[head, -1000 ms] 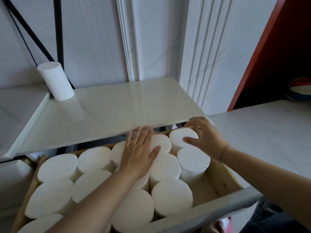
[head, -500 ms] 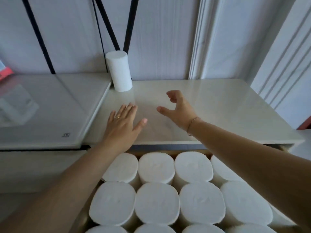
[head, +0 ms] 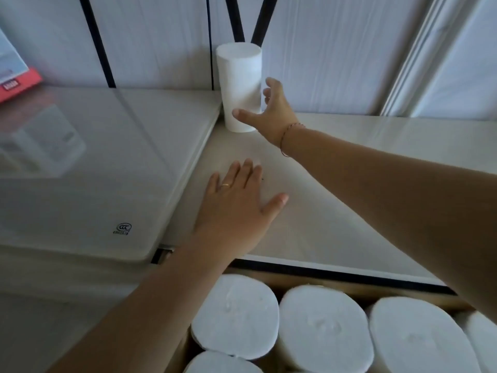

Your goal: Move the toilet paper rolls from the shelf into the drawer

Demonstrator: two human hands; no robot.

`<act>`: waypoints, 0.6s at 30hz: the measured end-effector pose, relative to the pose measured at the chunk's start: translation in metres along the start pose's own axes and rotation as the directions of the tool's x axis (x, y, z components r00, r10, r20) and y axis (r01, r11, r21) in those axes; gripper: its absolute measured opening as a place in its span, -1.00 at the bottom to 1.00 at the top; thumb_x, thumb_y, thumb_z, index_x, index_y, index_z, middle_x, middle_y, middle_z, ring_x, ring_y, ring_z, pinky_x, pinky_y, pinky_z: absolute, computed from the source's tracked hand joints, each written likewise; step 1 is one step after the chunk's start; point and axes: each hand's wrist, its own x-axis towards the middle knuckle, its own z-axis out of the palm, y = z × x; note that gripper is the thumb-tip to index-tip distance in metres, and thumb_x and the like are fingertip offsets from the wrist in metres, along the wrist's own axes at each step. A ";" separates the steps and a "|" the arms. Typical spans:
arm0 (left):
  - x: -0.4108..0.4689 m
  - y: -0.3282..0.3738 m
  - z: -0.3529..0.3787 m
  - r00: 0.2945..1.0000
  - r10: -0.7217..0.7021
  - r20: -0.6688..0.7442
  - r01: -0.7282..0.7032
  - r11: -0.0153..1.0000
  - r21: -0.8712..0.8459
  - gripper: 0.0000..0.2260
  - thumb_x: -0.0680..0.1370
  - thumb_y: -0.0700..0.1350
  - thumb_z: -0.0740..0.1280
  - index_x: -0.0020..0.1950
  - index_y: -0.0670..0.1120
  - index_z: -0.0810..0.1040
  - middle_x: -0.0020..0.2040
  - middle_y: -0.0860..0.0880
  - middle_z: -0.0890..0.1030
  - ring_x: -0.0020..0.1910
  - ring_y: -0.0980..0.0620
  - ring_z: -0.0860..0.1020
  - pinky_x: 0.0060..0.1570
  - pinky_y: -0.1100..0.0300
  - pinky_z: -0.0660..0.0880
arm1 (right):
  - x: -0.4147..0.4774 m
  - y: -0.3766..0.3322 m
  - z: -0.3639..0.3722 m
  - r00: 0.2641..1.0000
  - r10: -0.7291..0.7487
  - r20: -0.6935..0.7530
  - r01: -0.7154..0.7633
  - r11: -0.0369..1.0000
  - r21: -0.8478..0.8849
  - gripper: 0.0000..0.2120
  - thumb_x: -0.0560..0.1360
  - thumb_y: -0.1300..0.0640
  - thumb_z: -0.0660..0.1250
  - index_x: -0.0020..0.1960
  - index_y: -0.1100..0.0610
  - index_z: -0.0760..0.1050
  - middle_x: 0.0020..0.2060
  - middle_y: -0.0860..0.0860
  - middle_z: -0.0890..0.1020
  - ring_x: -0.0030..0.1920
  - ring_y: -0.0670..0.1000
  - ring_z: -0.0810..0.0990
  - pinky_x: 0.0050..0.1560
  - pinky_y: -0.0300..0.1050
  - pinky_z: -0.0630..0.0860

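Note:
One white toilet paper roll (head: 239, 84) stands upright at the back of the pale shelf top (head: 349, 184), against the wall. My right hand (head: 269, 114) is spread beside the roll, thumb in front of its lower part and fingers at its right side, not closed round it. My left hand (head: 236, 211) lies flat, palm down, on the shelf nearer me. Below the shelf's front edge, the wooden drawer (head: 336, 285) stands pulled out, packed with several upright white rolls (head: 236, 310).
A raised white glass-topped surface (head: 94, 170) adjoins the shelf on the left, with a red-edged box (head: 16, 84) at its far left. Black metal frame bars (head: 99, 49) run up the white wall behind the roll.
Both hands have left the drawer's rolls and moved up onto the shelf. My right hand has reached back to the lone roll; my left has settled flat on the shelf.

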 end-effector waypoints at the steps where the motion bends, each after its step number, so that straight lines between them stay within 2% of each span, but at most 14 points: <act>1: 0.000 0.000 0.001 1.000 0.002 -0.013 -0.002 1.000 -0.002 -0.26 0.42 0.35 -0.28 0.52 0.02 -0.09 0.56 0.02 -0.07 0.52 0.05 -0.12 0.46 -0.03 -0.15 | 0.006 -0.001 0.005 1.000 -0.006 -0.006 0.006 1.000 0.015 -0.14 0.41 -0.02 0.47 0.51 0.13 0.05 0.42 0.08 0.33 0.33 0.04 0.38 0.16 -0.15 0.36; 4: -0.001 0.000 0.001 0.999 0.008 -0.041 -0.008 1.000 -0.007 -0.27 0.43 0.35 -0.27 0.52 0.01 -0.08 0.56 0.02 -0.05 0.52 0.05 -0.10 0.46 -0.02 -0.15 | 0.022 -0.007 0.014 0.999 0.007 -0.038 -0.004 0.997 0.082 -0.18 0.38 0.01 0.49 0.47 0.15 0.11 0.32 0.07 0.39 0.14 -0.01 0.38 0.05 -0.17 0.36; 10: -0.004 0.000 0.000 0.999 0.002 -0.042 -0.005 0.998 -0.060 -0.29 0.45 0.34 -0.26 0.53 0.03 -0.08 0.56 0.04 -0.07 0.51 0.09 -0.15 0.45 0.02 -0.22 | 0.044 -0.014 0.032 0.989 0.074 -0.130 -0.042 0.971 0.237 -0.13 0.29 0.00 0.56 0.41 0.11 0.11 0.24 0.05 0.41 0.18 0.07 0.44 0.11 0.00 0.46; 13: -0.002 0.000 0.000 0.998 0.006 -0.059 -0.011 0.997 -0.078 -0.31 0.46 0.32 -0.24 0.52 0.02 -0.04 0.56 0.03 -0.03 0.51 0.10 -0.12 0.45 0.04 -0.20 | 0.043 -0.014 0.036 0.977 0.103 -0.187 -0.063 0.976 0.206 -0.26 0.31 -0.03 0.51 0.31 0.11 0.17 0.08 0.00 0.43 0.02 0.03 0.46 -0.07 -0.04 0.44; 15: -0.003 -0.001 0.000 0.996 -0.021 -0.086 0.010 0.993 -0.121 -0.31 0.48 0.31 -0.19 0.52 -0.01 -0.05 0.56 0.02 -0.01 0.51 0.10 -0.10 0.45 0.08 -0.19 | 0.035 -0.012 0.032 0.980 0.086 -0.177 -0.055 0.983 0.173 -0.30 0.34 -0.01 0.47 0.31 0.12 0.17 -0.01 -0.05 0.41 -0.03 0.01 0.45 -0.16 -0.10 0.40; 18: -0.005 -0.002 -0.001 0.978 -0.125 -0.168 0.074 0.957 -0.279 -0.29 0.49 0.33 -0.10 0.52 -0.03 -0.15 0.56 0.00 -0.02 0.51 0.09 -0.07 0.42 0.15 -0.16 | 0.013 -0.011 0.016 0.992 0.056 -0.109 -0.042 0.991 0.125 -0.34 0.35 0.01 0.46 0.30 0.12 0.19 -0.10 -0.13 0.41 -0.04 -0.01 0.47 -0.13 -0.09 0.45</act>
